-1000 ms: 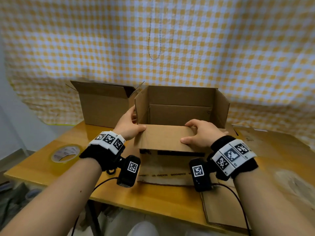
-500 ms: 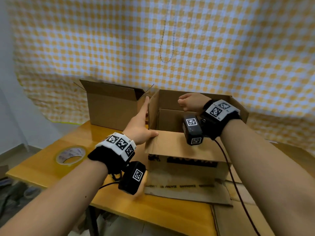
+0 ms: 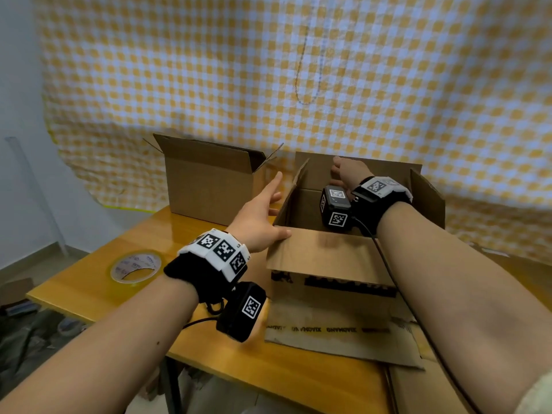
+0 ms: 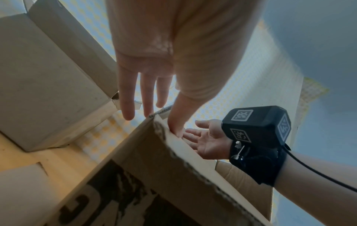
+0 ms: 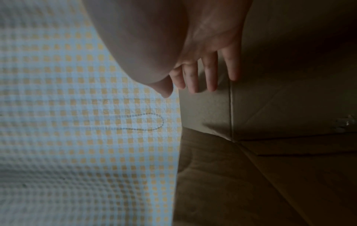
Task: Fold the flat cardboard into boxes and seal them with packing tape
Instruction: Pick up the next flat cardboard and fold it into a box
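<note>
Yellow-checked cloth [image 3: 298,70] backdrop; wooden table [image 3: 89,282]; pale wall [image 3: 18,85].

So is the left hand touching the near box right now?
Touching. In the left wrist view the left hand has its thumb pressed on the torn top edge of the near box; its fingers are straight and off the cardboard.

Both forearms are bare. Each wrist wears a black strap [image 3: 206,273] topped by a white band [image 3: 219,249] printed with square black-and-white codes. A black camera block [image 3: 242,312] bearing similar codes hangs under each wrist, trailing a thin black cable [image 3: 397,291].
</note>
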